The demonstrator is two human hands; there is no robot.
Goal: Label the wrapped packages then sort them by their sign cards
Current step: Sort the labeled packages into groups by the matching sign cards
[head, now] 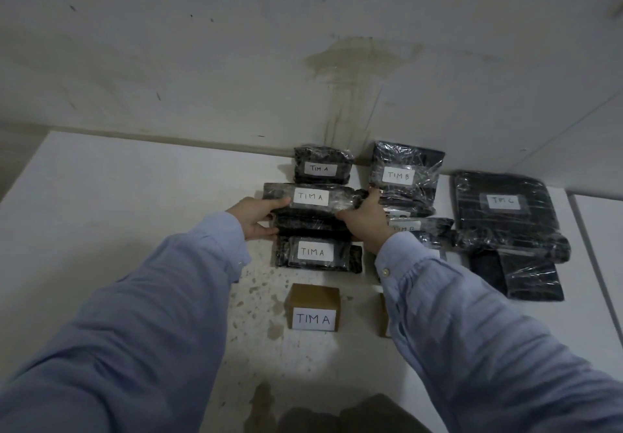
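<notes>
Closest to us on the white table (135, 180), our brown sign card (313, 308) reads TIM A, and just behind it lies a near package (317, 252) with the same label. Beyond that, our left hand (259, 218) and right hand (365, 222) curl round the two ends of a long package (310, 197), also TIM A, over another dark bundle (310, 225). Farthest back, a far package (322, 164) marked TIM A sits by the wall, the TIM B stack (404, 176) just to its right.

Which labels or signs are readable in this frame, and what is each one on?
"TIM A": back package
"TIM A": middle package
"TIM A": front package
"TIM A": sign card on brown box
"TIM B": rear right package
Partly hidden, ends "M B": package below it
Blurred, unreadable: large package
</notes>
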